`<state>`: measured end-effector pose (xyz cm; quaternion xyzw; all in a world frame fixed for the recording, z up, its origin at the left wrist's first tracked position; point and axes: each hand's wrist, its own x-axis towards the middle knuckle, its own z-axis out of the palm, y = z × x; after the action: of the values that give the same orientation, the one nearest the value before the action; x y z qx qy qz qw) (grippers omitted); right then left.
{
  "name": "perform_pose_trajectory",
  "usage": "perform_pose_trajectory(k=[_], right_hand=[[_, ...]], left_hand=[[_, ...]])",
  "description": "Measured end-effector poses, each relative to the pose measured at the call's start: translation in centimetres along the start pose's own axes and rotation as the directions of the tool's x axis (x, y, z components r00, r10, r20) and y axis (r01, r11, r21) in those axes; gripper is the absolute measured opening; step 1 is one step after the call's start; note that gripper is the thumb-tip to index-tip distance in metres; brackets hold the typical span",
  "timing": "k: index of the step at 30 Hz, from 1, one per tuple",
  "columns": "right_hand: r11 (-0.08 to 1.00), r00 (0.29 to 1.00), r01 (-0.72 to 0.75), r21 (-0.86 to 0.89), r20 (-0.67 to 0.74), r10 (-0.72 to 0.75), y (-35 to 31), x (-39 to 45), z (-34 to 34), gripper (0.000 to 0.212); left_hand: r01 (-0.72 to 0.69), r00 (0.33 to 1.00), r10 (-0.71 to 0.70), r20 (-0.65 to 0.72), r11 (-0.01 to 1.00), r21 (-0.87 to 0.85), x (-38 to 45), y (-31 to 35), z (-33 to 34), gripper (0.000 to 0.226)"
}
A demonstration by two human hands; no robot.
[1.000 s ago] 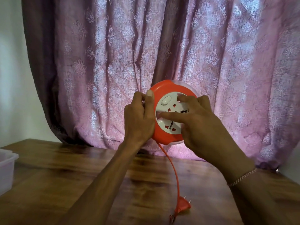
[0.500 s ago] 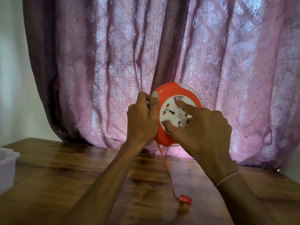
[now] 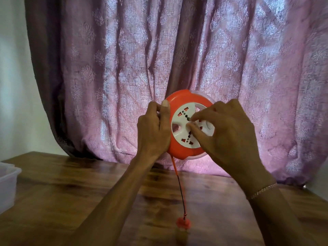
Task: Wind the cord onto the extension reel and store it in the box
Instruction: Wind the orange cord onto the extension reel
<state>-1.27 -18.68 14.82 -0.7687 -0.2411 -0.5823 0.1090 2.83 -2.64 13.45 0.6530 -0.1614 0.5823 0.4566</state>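
Observation:
I hold a round orange extension reel (image 3: 182, 102) with a white socket face upright above the wooden table (image 3: 71, 196). My left hand (image 3: 153, 129) grips its left rim, thumb along the edge. My right hand (image 3: 229, 134) has its fingers pressed on the white socket disc at the centre. A short orange cord (image 3: 178, 181) hangs straight down from the reel's bottom. Its orange plug (image 3: 183, 223) dangles just above the table, slightly blurred. The clear plastic box (image 3: 8, 181) sits at the far left edge, only partly in view.
A pink patterned curtain (image 3: 159, 59) hangs right behind the reel and reaches the table's far edge. A white wall shows at the left. A thin bracelet (image 3: 262, 189) is on my right wrist.
The white socket disc has turned under my right fingers. The hanging cord has got shorter, and the plug has lifted off the table and swung upright below the reel.

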Motion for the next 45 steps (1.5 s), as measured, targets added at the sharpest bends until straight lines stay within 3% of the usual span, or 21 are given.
perform_pose_trajectory(k=[1, 3, 7, 14, 21, 25, 29, 32, 35, 36, 39, 41, 45], right_hand=[[0.999, 0.996, 0.030, 0.026, 0.082, -0.032, 0.3, 0.0, -0.3, 0.019], [0.997, 0.971, 0.080, -0.001, 0.227, -0.078, 0.6, 0.0, -0.7, 0.036], [0.983, 0.938, 0.154, -0.104, 0.329, -0.112, -0.1, -0.1, -0.3, 0.066], [0.968, 0.971, 0.158, -0.195, 0.206, -0.116, -0.5, -0.5, 0.5, 0.059], [0.968, 0.971, -0.231, -0.095, 0.041, 0.236, -1.9, -0.7, 1.0, 0.067], [0.952, 0.952, -0.302, -0.052, 0.031, 0.304, -2.1, -0.7, 1.2, 0.077], [0.977, 0.981, -0.191, -0.090, -0.046, 0.187, -1.2, -0.4, 1.1, 0.073], [0.996, 0.988, -0.076, -0.055, -0.135, 0.068, -0.2, -0.2, 0.3, 0.051], [0.998, 0.999, 0.043, 0.041, 0.008, -0.043, 1.2, 0.2, -0.1, 0.023], [0.994, 0.991, 0.063, 0.092, 0.114, -0.073, 1.5, 0.3, -0.2, 0.025], [0.990, 0.929, 0.070, 0.120, 0.353, -0.109, 1.3, 0.1, 0.0, 0.058], [0.995, 0.920, 0.092, 0.026, 0.380, -0.095, 0.5, 0.0, 0.4, 0.068], [0.981, 0.951, 0.153, -0.123, 0.287, -0.112, -0.2, -0.2, 0.6, 0.062]], left_hand=[[-0.002, 1.000, 0.002, -0.005, 1.000, 0.002, 0.1, -0.1, 0.0, 0.033], [-0.009, 1.000, 0.009, -0.008, 1.000, 0.000, 0.1, -0.3, -0.1, 0.033], [-0.015, 1.000, 0.015, -0.004, 1.000, -0.001, 0.2, -0.5, 0.0, 0.034], [-0.016, 1.000, 0.016, 0.005, 1.000, -0.004, 0.1, -0.4, 0.0, 0.032], [-0.025, 1.000, 0.025, 0.003, 1.000, -0.014, -0.1, 0.3, 0.0, 0.031], [-0.009, 1.000, 0.009, 0.009, 1.000, -0.025, -0.2, 0.5, 0.0, 0.031], [-0.003, 1.000, 0.003, 0.018, 0.999, -0.033, -0.1, 0.5, -0.1, 0.031], [-0.001, 1.000, 0.001, 0.010, 1.000, -0.010, 0.1, 0.2, -0.2, 0.032], [-0.006, 1.000, 0.006, 0.001, 1.000, 0.006, 0.2, 0.0, -0.3, 0.032], [-0.007, 1.000, 0.007, 0.000, 1.000, 0.005, 0.2, 0.0, -0.3, 0.031], [0.003, 1.000, -0.003, 0.007, 1.000, 0.008, 0.2, -0.1, -0.2, 0.031], [0.005, 1.000, -0.005, 0.017, 1.000, 0.002, 0.2, -0.2, -0.2, 0.032], [-0.012, 1.000, 0.012, 0.018, 1.000, 0.012, 0.2, -0.3, -0.2, 0.032]])
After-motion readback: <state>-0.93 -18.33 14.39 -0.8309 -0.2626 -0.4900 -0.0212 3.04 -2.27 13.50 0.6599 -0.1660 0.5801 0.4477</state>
